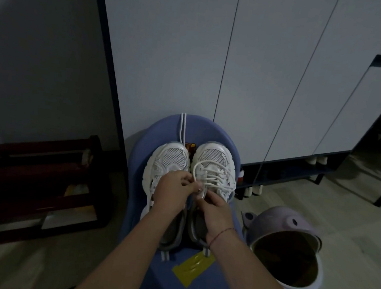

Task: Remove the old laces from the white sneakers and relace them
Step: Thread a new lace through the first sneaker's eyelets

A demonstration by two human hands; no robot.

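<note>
Looking down through the head camera, I see a white cabinet (169, 61) filling the back, with a dark wooden rack (32, 176) on the floor at left. In the middle is a blue seat (137, 162), and a lilac bin (293, 224) stands just beside it at right. On the seat, toes toward the cabinet, the left sneaker (172, 156) and right sneaker (216, 155) sit side by side. The left hand (171, 193) pinches the white lace (214, 181), which loops loosely across the right sneaker. The right hand (215, 213), fingers curled, grips the same lace just below. A yellow packet (192, 269) lies on the seat's near edge. A loose lace (182, 127) lies on the seat beyond the left sneaker's toe.
</note>
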